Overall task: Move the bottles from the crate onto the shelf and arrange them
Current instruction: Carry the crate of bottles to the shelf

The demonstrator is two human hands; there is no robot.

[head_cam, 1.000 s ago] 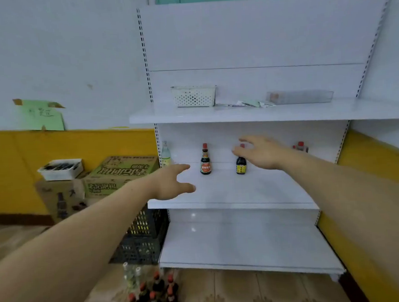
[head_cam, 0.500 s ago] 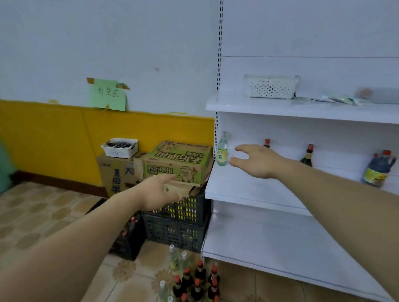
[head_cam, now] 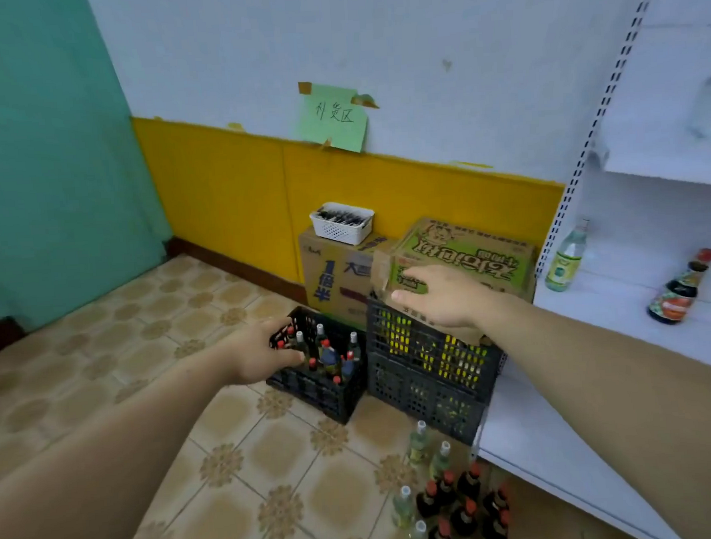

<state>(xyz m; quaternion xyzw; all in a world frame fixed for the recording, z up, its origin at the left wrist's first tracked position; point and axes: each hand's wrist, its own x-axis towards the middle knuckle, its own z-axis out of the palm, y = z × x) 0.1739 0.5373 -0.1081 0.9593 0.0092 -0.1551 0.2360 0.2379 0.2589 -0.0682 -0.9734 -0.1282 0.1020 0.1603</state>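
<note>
A small black crate (head_cam: pixel 326 390) stands on the tiled floor and holds several bottles (head_cam: pixel 330 354), clear and dark ones with red or white caps. My left hand (head_cam: pixel 259 352) hovers at the crate's left rim, fingers loosely spread, holding nothing. My right hand (head_cam: pixel 441 299) is stretched out with straight fingers in front of the green carton (head_cam: pixel 465 256), empty. The white shelf (head_cam: pixel 623 319) on the right carries a clear green-labelled bottle (head_cam: pixel 565 258) and a dark sauce bottle (head_cam: pixel 675 291).
Two larger black crates (head_cam: pixel 431 373) are stacked between the small crate and the shelf, under the green carton. A brown box (head_cam: pixel 333 279) behind carries a white basket (head_cam: pixel 342 223). Several more bottles (head_cam: pixel 447 501) stand on the floor by the shelf's lowest board.
My view has swung left and down from the shelf to the crates. Both hands left the shelf; the left now reaches the small crate, the right is over the stacked crates.
</note>
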